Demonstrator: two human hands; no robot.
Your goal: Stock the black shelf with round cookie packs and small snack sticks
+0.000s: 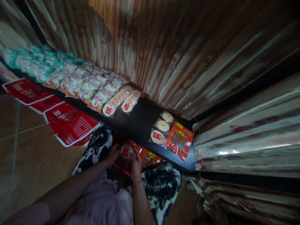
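Between my knees, my left hand (114,153) and my right hand (135,161) grip a wrapped round biscuit (125,152) from both sides, with its red label facing up. Below it, in a red basket partly hidden by my legs, lies an orange snack packet (149,158). On the black shelf (142,120) in front of me, three pale wrapped biscuits (162,125) lie in a line beside another orange packet (180,140). Two overlapping rows of similar biscuits (127,105) lie further left, next to the white snack bags.
White and orange snack bags (86,89) and green-and-white bags (35,62) crowd the shelf's left part. Red baskets (72,122) stand on the tiled floor (30,153) at left. A pleated curtain (150,47) hangs behind the shelf, and another curtain (246,137) closes its right end.
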